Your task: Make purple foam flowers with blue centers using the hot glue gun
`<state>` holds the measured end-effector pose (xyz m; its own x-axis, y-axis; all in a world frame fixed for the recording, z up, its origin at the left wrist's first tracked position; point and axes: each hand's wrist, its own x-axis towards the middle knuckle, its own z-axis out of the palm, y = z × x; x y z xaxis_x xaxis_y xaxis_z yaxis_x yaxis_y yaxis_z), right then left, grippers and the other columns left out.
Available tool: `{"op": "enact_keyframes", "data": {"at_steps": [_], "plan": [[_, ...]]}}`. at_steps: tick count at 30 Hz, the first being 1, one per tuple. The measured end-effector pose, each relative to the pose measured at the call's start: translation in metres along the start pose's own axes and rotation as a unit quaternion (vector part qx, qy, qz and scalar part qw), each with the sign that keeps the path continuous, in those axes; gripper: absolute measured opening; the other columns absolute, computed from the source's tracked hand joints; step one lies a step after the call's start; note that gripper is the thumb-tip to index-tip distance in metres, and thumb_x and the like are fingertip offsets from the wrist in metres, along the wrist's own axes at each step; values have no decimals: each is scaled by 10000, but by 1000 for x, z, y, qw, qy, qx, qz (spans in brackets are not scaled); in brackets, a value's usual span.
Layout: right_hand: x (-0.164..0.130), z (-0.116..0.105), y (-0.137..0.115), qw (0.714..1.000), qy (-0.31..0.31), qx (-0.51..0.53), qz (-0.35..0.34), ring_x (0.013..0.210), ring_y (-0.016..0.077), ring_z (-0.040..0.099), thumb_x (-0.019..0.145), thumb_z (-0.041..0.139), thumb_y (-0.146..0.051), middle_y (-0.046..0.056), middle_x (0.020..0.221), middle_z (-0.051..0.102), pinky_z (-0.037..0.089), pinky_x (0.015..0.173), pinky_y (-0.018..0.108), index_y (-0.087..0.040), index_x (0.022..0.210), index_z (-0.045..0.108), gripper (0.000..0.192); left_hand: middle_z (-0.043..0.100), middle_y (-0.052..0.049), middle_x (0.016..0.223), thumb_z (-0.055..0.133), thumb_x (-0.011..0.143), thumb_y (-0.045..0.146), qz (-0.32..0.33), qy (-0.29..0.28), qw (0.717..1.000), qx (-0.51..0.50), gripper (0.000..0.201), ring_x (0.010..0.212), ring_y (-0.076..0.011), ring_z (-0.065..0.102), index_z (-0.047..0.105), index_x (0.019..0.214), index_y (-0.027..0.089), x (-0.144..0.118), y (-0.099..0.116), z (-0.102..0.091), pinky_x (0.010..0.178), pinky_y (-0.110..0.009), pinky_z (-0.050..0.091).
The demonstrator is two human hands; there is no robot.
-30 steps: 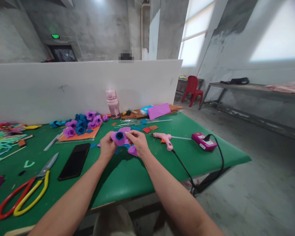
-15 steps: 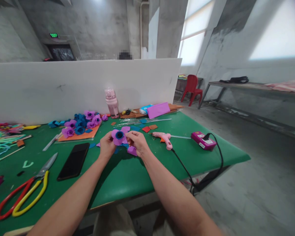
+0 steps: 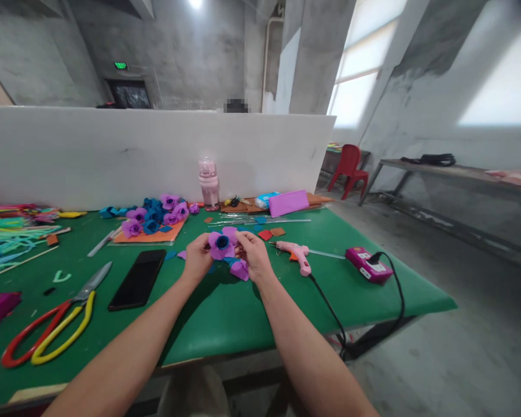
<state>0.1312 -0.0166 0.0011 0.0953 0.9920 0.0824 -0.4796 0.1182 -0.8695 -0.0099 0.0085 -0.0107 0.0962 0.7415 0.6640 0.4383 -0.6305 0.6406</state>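
Note:
A paper flower with purple petals and a dark blue rolled centre is held up over the table. My left hand pinches it at its left edge. The fingers of my right hand are closed on a petal at its right side. Loose purple petal pieces and blue ones lie on the green table just below and behind the flower. To the right of my right hand rests a pink glue gun, with a clear glue stick in its back.
Scissors and a black phone lie left. Finished flowers sit on an orange sheet. A pink bottle stands by the white board. The glue gun's cord runs near a purple power box.
The view has shifted, so everything sits a little further right in the picture. My right fingers have moved slightly along the flower's right edge; both hands keep hold of it.

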Motion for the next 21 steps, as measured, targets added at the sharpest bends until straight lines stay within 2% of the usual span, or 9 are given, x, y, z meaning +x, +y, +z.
{"op": "enact_keyframes", "data": {"at_steps": [4, 13, 18, 21], "plan": [[2, -2, 2, 1000, 5, 18, 4, 452, 62, 460, 640, 653, -431, -25, 601, 583, 344, 422, 188, -172, 691, 615, 267, 626, -4, 705, 582, 684, 231, 11, -5, 1000, 5, 117, 660, -121, 540, 637, 742, 146, 0, 1, -3, 616, -212, 426], [3, -4, 5, 1000, 10, 9, 2, 497, 85, 472, 666, 623, -471, -17, 591, 581, 364, 477, 215, -174, 692, 651, 300, 671, -15, 744, 573, 708, 241, 8, -13, 1000, 20, 156, 689, -141, 580, 660, 793, 144, 0, 1, -7, 651, -227, 445], [2, -2, 5, 999, -35, -15, 1, 595, 113, 523, 714, 560, -519, 27, 706, 643, 388, 531, 226, -166, 769, 695, 382, 674, -18, 736, 581, 696, 232, 42, -63, 997, 16, 153, 680, -148, 586, 667, 782, 139, 2, 0, -10, 640, -229, 445], [1, -1, 4, 998, -61, -12, -8, 618, 125, 531, 721, 545, -541, 36, 690, 644, 394, 564, 238, -157, 726, 695, 412, 674, -13, 737, 562, 699, 202, 67, -107, 992, 4, 144, 668, -143, 586, 667, 778, 143, 2, 0, -10, 633, -222, 443]]}}
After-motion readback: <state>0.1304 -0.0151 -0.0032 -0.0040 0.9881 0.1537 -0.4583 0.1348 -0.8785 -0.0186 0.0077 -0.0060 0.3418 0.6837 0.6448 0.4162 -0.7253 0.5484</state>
